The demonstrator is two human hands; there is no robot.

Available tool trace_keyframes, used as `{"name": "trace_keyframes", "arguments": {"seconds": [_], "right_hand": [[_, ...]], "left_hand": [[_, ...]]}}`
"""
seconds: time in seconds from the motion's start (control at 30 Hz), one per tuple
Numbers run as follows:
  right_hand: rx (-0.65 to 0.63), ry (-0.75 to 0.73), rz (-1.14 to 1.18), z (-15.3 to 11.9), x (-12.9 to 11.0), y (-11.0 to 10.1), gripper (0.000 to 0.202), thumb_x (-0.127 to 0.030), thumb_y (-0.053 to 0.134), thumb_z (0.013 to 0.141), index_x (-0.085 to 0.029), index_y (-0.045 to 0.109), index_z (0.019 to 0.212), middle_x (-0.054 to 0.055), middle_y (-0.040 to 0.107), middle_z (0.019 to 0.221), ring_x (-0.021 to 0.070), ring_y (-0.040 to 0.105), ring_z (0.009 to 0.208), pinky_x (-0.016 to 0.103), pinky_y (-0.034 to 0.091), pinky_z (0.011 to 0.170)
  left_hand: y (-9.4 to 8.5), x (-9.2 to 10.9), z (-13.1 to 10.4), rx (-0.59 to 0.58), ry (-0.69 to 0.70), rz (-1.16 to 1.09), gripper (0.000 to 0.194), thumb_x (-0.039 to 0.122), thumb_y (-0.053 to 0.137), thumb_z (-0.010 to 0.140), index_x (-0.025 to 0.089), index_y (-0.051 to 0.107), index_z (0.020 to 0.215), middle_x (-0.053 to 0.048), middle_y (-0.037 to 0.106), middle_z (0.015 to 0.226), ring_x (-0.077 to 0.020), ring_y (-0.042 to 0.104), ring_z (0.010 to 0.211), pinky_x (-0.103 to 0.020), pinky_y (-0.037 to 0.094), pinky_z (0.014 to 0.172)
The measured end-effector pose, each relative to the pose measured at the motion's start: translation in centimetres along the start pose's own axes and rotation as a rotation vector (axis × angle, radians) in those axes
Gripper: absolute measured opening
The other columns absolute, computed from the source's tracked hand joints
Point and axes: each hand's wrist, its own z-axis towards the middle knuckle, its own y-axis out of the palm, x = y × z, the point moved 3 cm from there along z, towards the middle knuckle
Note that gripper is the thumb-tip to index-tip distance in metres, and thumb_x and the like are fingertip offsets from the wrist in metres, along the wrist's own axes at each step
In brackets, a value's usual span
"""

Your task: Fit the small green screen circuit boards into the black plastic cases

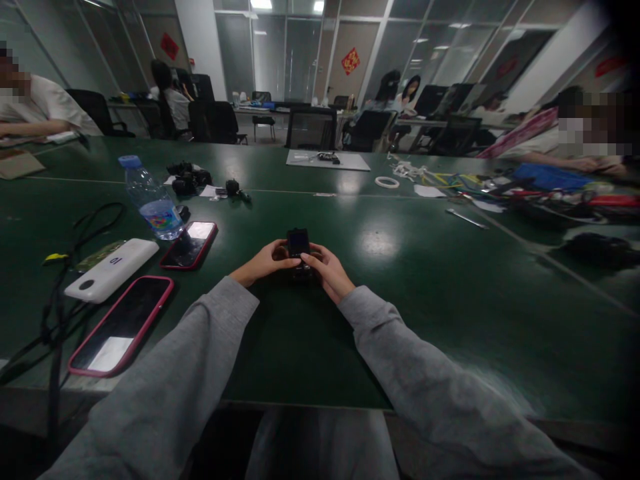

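Note:
Both hands hold a small black device with a square screen, which looks like an action camera, just above or on the green table. My left hand grips its left side, thumb laid along the lower front. From the right, my right hand closes round the other side, and its thumb presses just below the screen. The screen is dark and faces me. Fingers hide the device's sides, and its lower part is too dark to make out.
To the left are a red-edged phone, a pink-cased phone, a white power bank, a water bottle and a black cord. Cables and a metal wrench-like tool lie right. Other people sit around.

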Motion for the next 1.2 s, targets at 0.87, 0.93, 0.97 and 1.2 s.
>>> {"name": "trace_keyframes", "arguments": {"seconds": [0.87, 0.93, 0.97, 1.2], "right_hand": [[-0.014, 0.046, 0.087, 0.03, 0.19, -0.1, 0.05, -0.042, 0.074, 0.068, -0.022, 0.056, 0.11, 0.005, 0.061, 0.102, 0.0185, 0.06, 0.092, 0.034, 0.046, 0.086], [-0.016, 0.046, 0.079, 0.11, 0.36, -0.24, 0.05, -0.042, 0.074, 0.069, -0.022, 0.056, 0.111, 0.005, 0.061, 0.103, 0.0189, 0.059, 0.093, 0.035, 0.046, 0.088], [-0.016, 0.048, 0.078, 0.15, 0.43, -0.29, 0.05, -0.042, 0.074, 0.069, -0.022, 0.056, 0.111, 0.005, 0.061, 0.103, 0.0191, 0.059, 0.094, 0.035, 0.046, 0.088], [-0.023, 0.042, 0.06, 0.18, 0.3, -0.23, 0.05, -0.042, 0.073, 0.07, -0.022, 0.055, 0.112, 0.005, 0.061, 0.104, 0.0192, 0.059, 0.094, 0.035, 0.047, 0.087]], "left_hand": [[0.1, 0.68, -0.32, 0.004, -0.024, 0.002, 0.067, 0.039, 0.07, 0.071, 0.011, 0.045, 0.127, -0.016, 0.053, 0.124, -0.0248, 0.053, 0.111, -0.042, 0.038, 0.097], [0.09, 0.6, -0.29, 0.002, -0.029, -0.003, 0.067, 0.038, 0.07, 0.071, 0.011, 0.045, 0.127, -0.016, 0.053, 0.124, -0.0249, 0.053, 0.111, -0.042, 0.038, 0.097], [0.09, 0.59, -0.3, 0.003, -0.031, -0.006, 0.067, 0.038, 0.07, 0.071, 0.011, 0.045, 0.127, -0.016, 0.054, 0.124, -0.025, 0.053, 0.111, -0.043, 0.038, 0.097], [0.15, 0.97, -0.56, 0.016, -0.05, 0.02, 0.067, 0.039, 0.07, 0.071, 0.013, 0.046, 0.128, -0.015, 0.053, 0.125, -0.0259, 0.053, 0.112, -0.044, 0.038, 0.096]]}}
